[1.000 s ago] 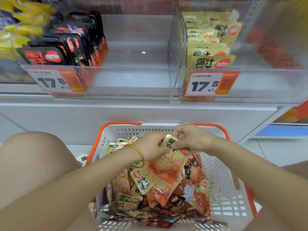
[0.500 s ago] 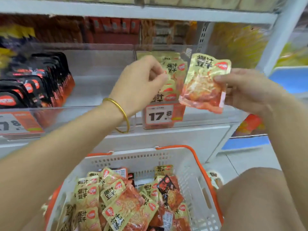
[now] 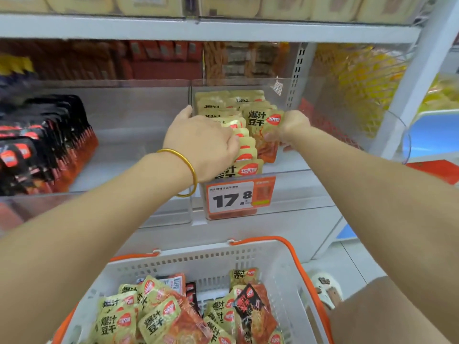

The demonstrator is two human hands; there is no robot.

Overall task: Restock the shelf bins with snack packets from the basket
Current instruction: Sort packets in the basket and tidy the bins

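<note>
My right hand (image 3: 293, 127) grips a yellow snack packet (image 3: 263, 125) by its top right corner, standing it upright inside the clear shelf bin (image 3: 310, 187) beside a row of the same yellow packets (image 3: 244, 148). My left hand (image 3: 201, 137) lies on that row, fingers curled over the packets' tops and thumb against the bin's left wall. Below, the white basket (image 3: 280, 266) with orange handles holds several yellow packets (image 3: 159, 321) and a dark packet (image 3: 250, 304).
A price tag reading 17.8 (image 3: 239, 197) hangs on the bin's front. The bin to the left holds black packets (image 3: 47, 142) with open floor beside them. A white shelf board (image 3: 223, 28) runs overhead. A sandalled foot (image 3: 325, 289) shows right of the basket.
Both hands have gone forward into the bin. The packet held in the air in front of the shelf now stands in the bin beside the row, and my left hand has dropped onto that row.
</note>
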